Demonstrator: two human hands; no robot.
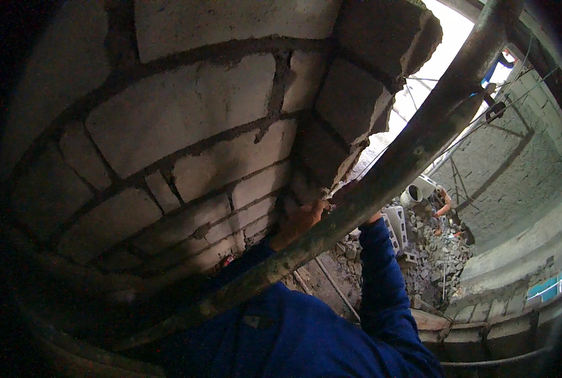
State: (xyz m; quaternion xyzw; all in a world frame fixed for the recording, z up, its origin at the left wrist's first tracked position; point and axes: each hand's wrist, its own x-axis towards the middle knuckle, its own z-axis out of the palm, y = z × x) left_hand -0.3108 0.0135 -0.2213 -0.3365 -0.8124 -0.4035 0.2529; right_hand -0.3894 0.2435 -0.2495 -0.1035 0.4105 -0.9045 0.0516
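My left hand [301, 222] is raised at the broken vertical edge of a grey block wall [230, 82]. Its fingers look curled, at a small dark, reddish piece [342, 193] whose kind I cannot make out. My right hand [374, 218] reaches up on the far side of a thick metal pipe [413, 154]; only a sliver of it shows beside the pipe, and its fingers are hidden. The pipe slants across the view in front of both hands. Both arms wear blue sleeves.
Below on the right lie rubble [429, 252], hollow concrete blocks [395, 227], a white bucket-like cylinder [411, 196] and a bent orange pipe [444, 201]. A rough grey wall [504, 170] curves along the right. Thin rods [336, 286] lie beneath my arms.
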